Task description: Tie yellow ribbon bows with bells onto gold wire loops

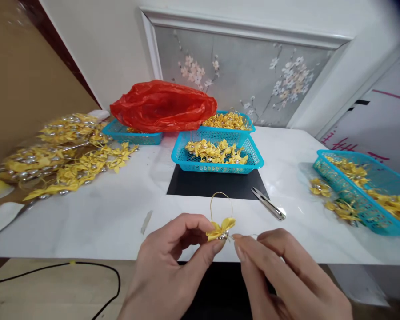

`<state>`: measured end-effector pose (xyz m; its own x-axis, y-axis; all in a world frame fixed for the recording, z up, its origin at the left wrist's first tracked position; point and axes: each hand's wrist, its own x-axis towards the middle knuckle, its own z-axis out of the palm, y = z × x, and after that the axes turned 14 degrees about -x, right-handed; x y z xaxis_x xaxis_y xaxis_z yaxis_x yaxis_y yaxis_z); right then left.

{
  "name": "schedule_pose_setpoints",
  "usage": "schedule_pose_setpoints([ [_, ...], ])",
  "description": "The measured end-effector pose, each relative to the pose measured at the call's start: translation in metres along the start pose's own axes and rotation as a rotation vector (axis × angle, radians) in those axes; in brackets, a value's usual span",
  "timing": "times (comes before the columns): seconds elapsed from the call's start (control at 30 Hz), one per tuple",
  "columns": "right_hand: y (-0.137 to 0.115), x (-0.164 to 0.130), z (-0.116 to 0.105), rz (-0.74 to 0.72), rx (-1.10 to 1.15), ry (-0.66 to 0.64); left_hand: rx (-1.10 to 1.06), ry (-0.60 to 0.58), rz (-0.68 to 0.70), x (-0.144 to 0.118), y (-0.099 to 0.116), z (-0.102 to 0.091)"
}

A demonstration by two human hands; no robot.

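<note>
My left hand (168, 266) pinches a small yellow ribbon bow (221, 228) with a silver bead at its centre and a thin gold wire loop (221, 200) rising from it. My right hand (286, 275) is close beside it on the right, with thumb and forefinger closed on a fine wire end sticking out of the bow. Both hands hover over the near edge of the white table (103, 218).
Small snips (269, 205) lie just beyond my hands beside a black mat (213, 184). Blue baskets of yellow bows stand at centre (186, 158), behind it (250, 122) and at right (380, 178). A red plastic bag (163, 106) covers another basket. Strings of bows (66, 155) pile at left. A black cable (113, 271) hangs below.
</note>
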<state>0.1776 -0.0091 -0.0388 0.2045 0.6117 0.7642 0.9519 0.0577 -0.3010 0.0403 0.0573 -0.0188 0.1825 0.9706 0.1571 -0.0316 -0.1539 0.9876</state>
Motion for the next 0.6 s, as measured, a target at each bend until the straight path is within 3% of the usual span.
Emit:
schedule_pose_setpoints([
  [0.37, -0.0021, 0.0019, 0.0059, -0.089, -0.049, 0.046, 0.079, 0.003, 0.083, -0.0059, -0.0074, -0.002],
  [0.6, -0.0019, 0.0009, 0.007, -0.07, 0.005, 0.015, 0.199, -0.062, 0.231, -0.0074, -0.0078, -0.0026],
])
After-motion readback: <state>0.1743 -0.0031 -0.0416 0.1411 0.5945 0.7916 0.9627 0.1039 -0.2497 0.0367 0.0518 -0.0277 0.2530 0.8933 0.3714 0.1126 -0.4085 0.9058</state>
